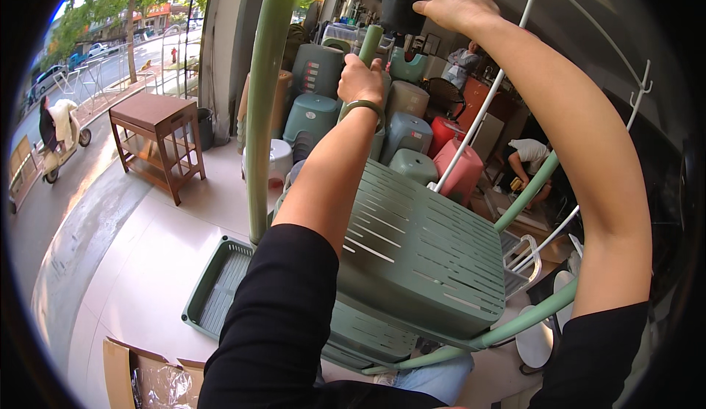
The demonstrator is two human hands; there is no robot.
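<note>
My left hand [362,80] is closed round the upper end of a short green post [371,41] at the far side of a green slatted shelf rack [434,232]. Raised at the top, my right hand [457,1] grips a black rubber mallet [403,1] close to its head, which is above and right of that post. A taller green pole [266,115] stands upright at the rack's left. More green tubes slant along its right side. Lower slatted tiers [371,332] show beneath the top one, partly hidden by my left arm.
A green slatted tray [224,280] lies on the pale floor at left, above an opened cardboard box [118,372]. Plastic stools [312,119] are stacked behind. A brown wooden cart [156,115] stands by the street. A white metal frame [496,78] and a crouching person [529,152] are at right.
</note>
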